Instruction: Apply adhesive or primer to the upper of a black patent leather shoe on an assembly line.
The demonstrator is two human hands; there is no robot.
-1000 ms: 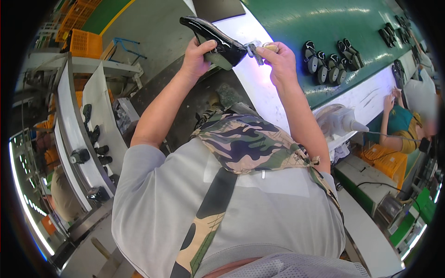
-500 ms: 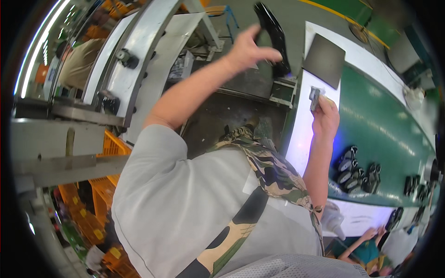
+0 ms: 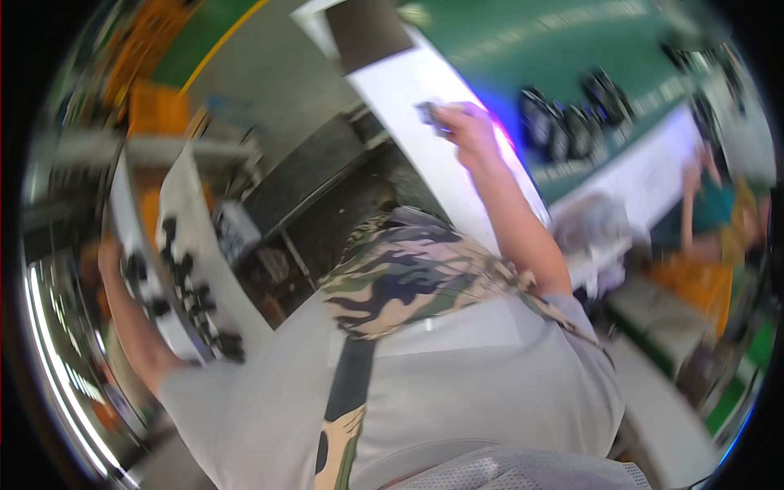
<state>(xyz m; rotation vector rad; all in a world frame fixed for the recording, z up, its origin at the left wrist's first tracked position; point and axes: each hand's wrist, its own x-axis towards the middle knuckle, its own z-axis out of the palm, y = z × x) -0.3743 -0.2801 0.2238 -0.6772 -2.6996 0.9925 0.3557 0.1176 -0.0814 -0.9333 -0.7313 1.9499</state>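
My right hand (image 3: 469, 135) is closed around a small grey crumpled piece (image 3: 430, 117), too blurred to tell its kind. It is held over the white strip (image 3: 412, 86) of a workbench. My left arm stretches far out to the left, and my left hand (image 3: 109, 255) is beside a pale metal rail (image 3: 122, 196) with dark objects (image 3: 137, 268) on it. Motion blur and the picture's edge hide what its fingers do.
Several black shoes (image 3: 563, 122) stand on the green bench top (image 3: 498, 49) at right. A dark flat pad (image 3: 367, 33) lies at the white strip's far end. Another person's arm (image 3: 692, 196) shows at right. Orange crates (image 3: 159, 109) stand at far left.
My view has swung round to the left. My left hand has moved from beside a glossy black shoe to the rail at far left. My right hand still holds the grey piece.
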